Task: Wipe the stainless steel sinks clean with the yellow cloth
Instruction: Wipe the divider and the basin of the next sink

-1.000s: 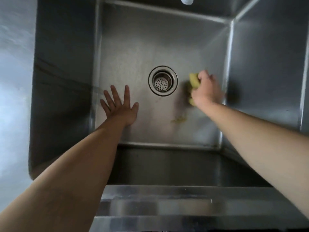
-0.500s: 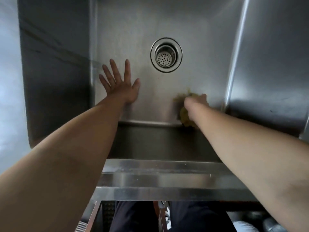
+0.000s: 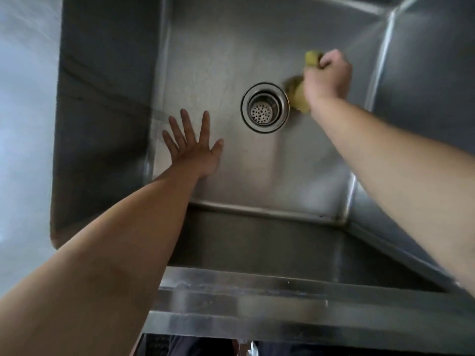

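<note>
I look straight down into a deep stainless steel sink (image 3: 257, 47). Its round drain strainer (image 3: 263, 107) sits near the middle of the floor. My right hand (image 3: 327, 74) is closed around the bunched yellow cloth (image 3: 298, 97), pressing it on the sink floor just right of the drain. Part of the cloth pokes out above my fingers. My left hand (image 3: 191, 146) lies flat on the floor, fingers spread, to the lower left of the drain, holding nothing.
The sink's left wall (image 3: 102, 124) and right wall (image 3: 424, 98) rise steeply on both sides. The front rim (image 3: 282, 304) runs across the bottom of the view, with dark clothing below it.
My right hand has carried the cloth from the front edge of the sink floor up to the right of the drain. The left hand has stayed flat in place. The view has shifted.
</note>
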Demonstrator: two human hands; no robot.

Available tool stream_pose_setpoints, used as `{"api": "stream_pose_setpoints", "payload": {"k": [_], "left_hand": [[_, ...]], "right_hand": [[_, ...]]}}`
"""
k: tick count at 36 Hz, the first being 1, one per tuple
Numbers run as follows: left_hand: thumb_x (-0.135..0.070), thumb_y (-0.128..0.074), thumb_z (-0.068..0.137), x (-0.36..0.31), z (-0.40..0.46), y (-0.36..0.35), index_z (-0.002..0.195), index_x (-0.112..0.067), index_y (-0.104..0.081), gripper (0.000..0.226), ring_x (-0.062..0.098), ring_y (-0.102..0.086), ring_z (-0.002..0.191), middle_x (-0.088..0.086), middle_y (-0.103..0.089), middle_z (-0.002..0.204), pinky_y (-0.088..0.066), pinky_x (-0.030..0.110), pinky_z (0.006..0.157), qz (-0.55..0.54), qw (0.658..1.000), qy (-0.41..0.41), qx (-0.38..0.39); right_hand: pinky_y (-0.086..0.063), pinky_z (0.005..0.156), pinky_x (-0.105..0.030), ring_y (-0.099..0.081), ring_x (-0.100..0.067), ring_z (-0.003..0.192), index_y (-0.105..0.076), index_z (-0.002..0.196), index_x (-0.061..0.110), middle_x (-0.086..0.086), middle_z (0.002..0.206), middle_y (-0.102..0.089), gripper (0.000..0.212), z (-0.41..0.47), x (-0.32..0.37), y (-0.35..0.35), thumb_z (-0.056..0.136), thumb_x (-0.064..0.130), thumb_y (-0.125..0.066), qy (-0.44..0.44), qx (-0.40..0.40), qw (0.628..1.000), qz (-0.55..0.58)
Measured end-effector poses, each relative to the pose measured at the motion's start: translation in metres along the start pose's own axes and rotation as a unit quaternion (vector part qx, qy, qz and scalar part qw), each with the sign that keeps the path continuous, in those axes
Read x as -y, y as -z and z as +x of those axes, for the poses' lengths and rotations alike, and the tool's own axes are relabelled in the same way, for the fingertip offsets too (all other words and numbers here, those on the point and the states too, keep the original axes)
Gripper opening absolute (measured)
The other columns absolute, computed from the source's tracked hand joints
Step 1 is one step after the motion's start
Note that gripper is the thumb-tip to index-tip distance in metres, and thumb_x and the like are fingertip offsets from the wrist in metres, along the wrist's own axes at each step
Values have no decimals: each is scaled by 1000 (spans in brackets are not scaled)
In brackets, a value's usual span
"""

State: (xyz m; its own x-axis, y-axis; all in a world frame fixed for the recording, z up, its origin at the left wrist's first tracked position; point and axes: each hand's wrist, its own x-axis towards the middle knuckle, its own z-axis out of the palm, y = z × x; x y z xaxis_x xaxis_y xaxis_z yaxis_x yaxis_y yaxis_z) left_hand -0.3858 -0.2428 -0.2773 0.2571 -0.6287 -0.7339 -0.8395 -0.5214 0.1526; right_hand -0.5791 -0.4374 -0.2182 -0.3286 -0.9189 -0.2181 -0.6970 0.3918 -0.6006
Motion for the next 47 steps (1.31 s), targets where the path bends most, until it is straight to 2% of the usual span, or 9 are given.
{"api": "stream_pose_setpoints", "payload": {"k": [2, 8, 17, 22, 25, 31, 33, 39, 47], "left_hand": [[-74, -6, 88, 1, 1, 0, 129, -48, 48, 72, 29, 62, 113, 2, 65, 127, 38, 52, 97, 2, 1000, -4, 0], [-74, -5, 88, 2, 6, -6, 131, -48, 47, 73, 29, 61, 115, 1, 66, 128, 39, 51, 95, 8, 1000, -9, -12], [-77, -2, 85, 3, 6, -6, 126, -49, 51, 72, 29, 61, 116, 0, 69, 124, 39, 52, 96, -1, 1000, -5, -19], [-73, -9, 88, 0, 1, -1, 122, -50, 52, 73, 32, 56, 124, 2, 64, 130, 38, 53, 97, -17, 1000, 6, -22], [-70, -14, 90, -1, 0, 0, 136, -47, 41, 75, 37, 45, 135, 8, 52, 146, 36, 54, 99, -17, 1000, 7, -21], [-65, -21, 92, -1, 2, 2, 143, -47, 31, 75, 36, 44, 137, 8, 49, 149, 28, 57, 107, -28, 1000, 2, -4], [-64, -22, 93, -1, 3, 1, 143, -47, 31, 75, 36, 44, 137, 8, 49, 149, 28, 57, 107, -28, 1000, 2, -5], [-55, -25, 95, 3, 6, 0, 142, -50, 30, 73, 35, 42, 138, 6, 47, 150, 26, 55, 109, -33, 999, -10, -17], [-49, -32, 96, 7, 6, 0, 146, -53, 21, 73, 33, 37, 142, 3, 42, 154, 20, 52, 113, -27, 998, -22, -46]], "right_hand": [[-40, 77, -22, -57, -25, 95, -52, 79, 26, -5, 117, -56, 5, 26, -22, 22, 78, 21, -53, 56, -14, 990, -129], [-40, 101, -44, -46, -46, 122, -46, 130, 17, -19, 143, -38, 45, 86, -78, 57, 87, 19, -60, 130, 130, 873, -452], [-42, 78, -36, -51, -42, 103, -52, 121, 22, -11, 133, -45, 41, -9, -54, -2, 82, 15, -60, 224, 204, 882, -361], [-48, 86, -38, -59, -38, 104, -62, 114, 27, -9, 128, -55, 24, -72, -40, -21, 93, 37, -55, 278, 293, 876, -262], [-48, 89, -40, -55, -38, 112, -62, 116, 22, -8, 129, -55, 28, -99, -44, -10, 89, 24, -58, 315, 308, 871, -216], [-23, 106, -42, -32, -28, 138, -57, 130, 44, 11, 148, -44, 37, -151, -81, 12, 92, 41, -58, 499, 535, 583, -355], [-22, 101, -42, -34, -25, 133, -52, 135, 44, 12, 145, -44, 40, -161, -87, 4, 95, 42, -51, 529, 519, 550, -385], [-31, 89, -45, -53, -31, 107, -65, 121, 27, -3, 116, -62, 32, -171, -87, -24, 89, 22, -58, 595, 407, 607, -334], [-37, 97, -42, -51, -35, 121, -62, 121, 31, -3, 135, -56, 31, -84, -41, -46, 94, 25, -49, 320, 248, 866, -294]]}}
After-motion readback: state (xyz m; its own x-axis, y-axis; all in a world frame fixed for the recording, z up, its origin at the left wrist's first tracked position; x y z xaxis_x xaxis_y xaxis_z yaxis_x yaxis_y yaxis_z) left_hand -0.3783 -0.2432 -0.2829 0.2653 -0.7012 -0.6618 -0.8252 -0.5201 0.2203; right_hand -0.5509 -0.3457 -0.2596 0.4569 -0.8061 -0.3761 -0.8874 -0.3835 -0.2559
